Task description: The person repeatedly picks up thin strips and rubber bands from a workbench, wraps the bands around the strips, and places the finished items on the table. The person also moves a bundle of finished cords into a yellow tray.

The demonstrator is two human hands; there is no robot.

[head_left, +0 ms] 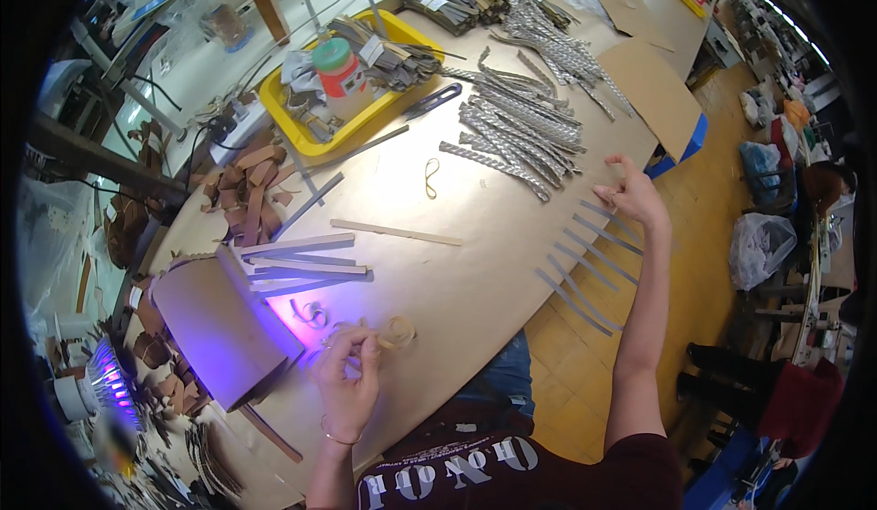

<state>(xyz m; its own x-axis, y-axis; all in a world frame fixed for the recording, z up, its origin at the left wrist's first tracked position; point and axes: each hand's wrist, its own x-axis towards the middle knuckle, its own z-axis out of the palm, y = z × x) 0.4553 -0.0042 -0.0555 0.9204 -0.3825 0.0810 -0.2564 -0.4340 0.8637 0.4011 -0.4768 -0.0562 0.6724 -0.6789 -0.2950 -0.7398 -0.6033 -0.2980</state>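
My left hand (pixel 347 375) is over the near edge of the table with its fingers curled in. Whatever lies between them, if anything, is too small to tell. Right beside its fingertips is a small tan coil of strip (pixel 398 332), and a grey curled strip (pixel 313 313) lies just beyond. Out at the right edge of the table, my right hand (pixel 635 197) has its forefinger and thumb apart, holding nothing I can see. Below it, several thin grey strips (pixel 589 263) stick out over the table edge. Braided grey straps (pixel 521 131) lie beyond that hand, to its left.
A yellow tray (pixel 315 144) holds a green-lidded jar (pixel 343 76) and strip bundles. Flat strips (pixel 306 266) lie left of centre, near a bent brown sheet (pixel 215 323) under a violet lamp (pixel 110 382). Brown scraps (pixel 251 190) are piled at left. A rubber band (pixel 431 179) lies mid-table.
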